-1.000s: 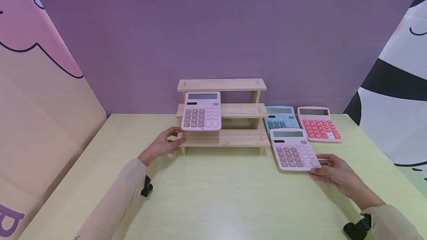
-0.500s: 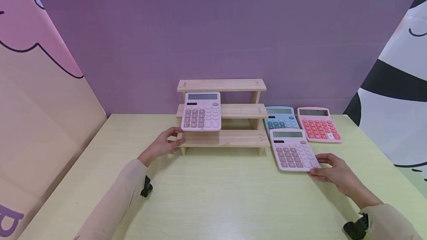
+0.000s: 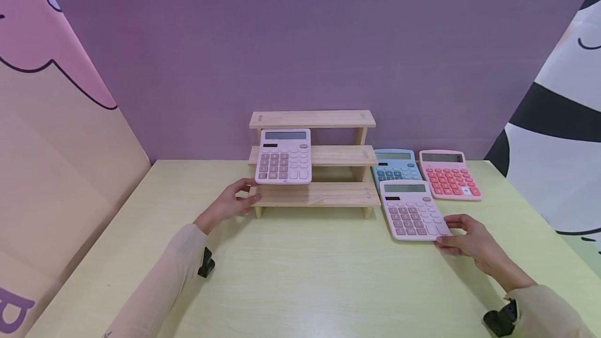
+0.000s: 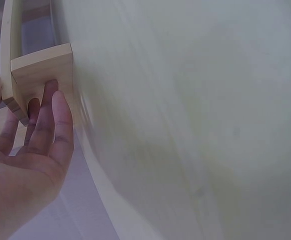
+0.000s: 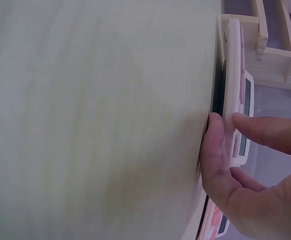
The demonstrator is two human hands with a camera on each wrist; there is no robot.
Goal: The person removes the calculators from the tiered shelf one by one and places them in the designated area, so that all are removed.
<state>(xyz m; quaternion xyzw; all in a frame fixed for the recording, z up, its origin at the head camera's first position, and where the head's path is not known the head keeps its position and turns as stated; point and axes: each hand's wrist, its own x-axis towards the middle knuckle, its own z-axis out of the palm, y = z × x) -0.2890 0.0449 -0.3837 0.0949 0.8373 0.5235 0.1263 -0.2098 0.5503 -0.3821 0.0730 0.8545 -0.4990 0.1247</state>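
A three-step wooden shelf stand point(image 3: 324, 195) is on the table, and my left hand point(image 3: 230, 202) grips the left end of its lowest board. In the left wrist view, the fingers point(image 4: 60, 125) curl under that board with the thumb over it. One pale pink calculator point(image 3: 284, 156) leans on the stand's left side, keys facing me. My right hand point(image 3: 474, 244) pinches the lower right corner of another pale pink calculator point(image 3: 413, 212), to the right of the stand. The right wrist view has the thumb point(image 5: 270, 132) on its face and a finger under its edge.
Behind the held calculator lies a blue calculator point(image 3: 396, 163), partly covered by it. A pink calculator with coral keys point(image 3: 449, 176) lies farther right. The table point(image 3: 300, 275) meets a purple backdrop point(image 3: 300, 40) behind the stand, with printed panels at both sides.
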